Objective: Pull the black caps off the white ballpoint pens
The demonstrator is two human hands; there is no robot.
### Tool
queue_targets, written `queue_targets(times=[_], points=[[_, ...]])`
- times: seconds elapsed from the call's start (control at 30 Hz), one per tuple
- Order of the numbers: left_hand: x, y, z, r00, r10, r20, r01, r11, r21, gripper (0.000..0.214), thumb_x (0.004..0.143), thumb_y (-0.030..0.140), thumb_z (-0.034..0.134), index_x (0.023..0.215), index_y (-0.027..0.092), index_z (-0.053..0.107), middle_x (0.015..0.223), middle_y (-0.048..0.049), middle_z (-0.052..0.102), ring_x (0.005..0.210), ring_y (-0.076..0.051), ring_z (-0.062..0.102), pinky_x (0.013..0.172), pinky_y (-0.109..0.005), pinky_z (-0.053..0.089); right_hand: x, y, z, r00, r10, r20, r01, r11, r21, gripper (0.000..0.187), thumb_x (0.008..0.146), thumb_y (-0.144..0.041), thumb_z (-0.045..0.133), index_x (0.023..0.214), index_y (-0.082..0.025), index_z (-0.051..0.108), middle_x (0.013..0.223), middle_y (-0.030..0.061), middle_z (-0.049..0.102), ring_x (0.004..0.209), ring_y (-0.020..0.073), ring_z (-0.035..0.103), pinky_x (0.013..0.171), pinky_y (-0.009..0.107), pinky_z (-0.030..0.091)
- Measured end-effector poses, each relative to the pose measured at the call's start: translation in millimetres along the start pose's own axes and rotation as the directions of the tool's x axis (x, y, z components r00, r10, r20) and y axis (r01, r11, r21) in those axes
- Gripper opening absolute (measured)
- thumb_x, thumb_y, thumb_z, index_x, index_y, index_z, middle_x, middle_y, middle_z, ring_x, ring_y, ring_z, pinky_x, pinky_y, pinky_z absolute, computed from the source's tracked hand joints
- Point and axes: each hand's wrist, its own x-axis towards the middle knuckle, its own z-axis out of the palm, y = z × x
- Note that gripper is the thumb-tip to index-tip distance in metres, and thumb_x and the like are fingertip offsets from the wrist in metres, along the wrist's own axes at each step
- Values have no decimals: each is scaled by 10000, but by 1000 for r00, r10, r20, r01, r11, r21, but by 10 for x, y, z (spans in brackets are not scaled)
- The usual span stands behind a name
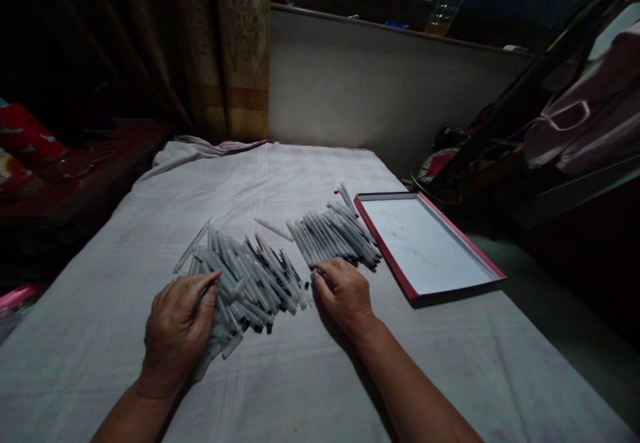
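A loose pile of clear-barrelled pens [250, 270], several with black ends, lies on the cloth at the centre left. To its right is a neater row of similar pens [330, 233], laid side by side. My left hand [180, 323] rests at the pile's near left edge, thumb and forefinger closed together; a small red spot shows at the fingertips, but what they hold is unclear. By the near end of the row, my right hand [347, 296] has its fingers pinched, hiding whatever is between them. One single pen [273, 229] lies beyond, between the two groups.
A shallow red-edged box lid [435, 243] with a white inside lies right of the row. The white checked cloth [280, 390] covers the bed-like surface. A dark red side table [100, 170] stands at left, a curtain [245, 50] behind, and a cluttered rack [480, 123] at right.
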Motion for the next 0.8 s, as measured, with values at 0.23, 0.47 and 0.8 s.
queue_targets(times=[0.23, 0.47, 0.8], points=[[-14, -8, 20, 999, 29, -45, -29, 1000, -1, 200, 971, 222, 533, 1135, 226, 647, 988, -58, 707, 904, -209, 668, 848, -358, 499, 173, -226, -32, 936, 213, 279, -118, 940, -320, 143, 927, -313, 650, 905, -207, 743, 915, 80, 719, 854, 211, 660, 692, 281, 416], [-22, 31, 18, 996, 80, -46, -81, 997, -13, 224, 959, 163, 539, 1160, 208, 625, 987, -67, 694, 894, -219, 661, 845, -381, 491, 438, -363, -68, 833, 339, 438, -141, 895, -424, 195, 927, -273, 617, 925, -142, 763, 945, 157, 758, 836, 254, 696, 635, 312, 408], [-5, 272, -27, 980, 198, -31, -198, 980, 4, 360, 926, 145, 569, 1276, 228, 574, 1186, -113, 643, 1118, -269, 616, 961, -430, 474, -18, -228, -271, 996, 62, 60, -74, 973, 220, 206, 921, -252, 547, 802, -179, 698, 749, 65, 694, 658, 172, 605, 642, 283, 423]])
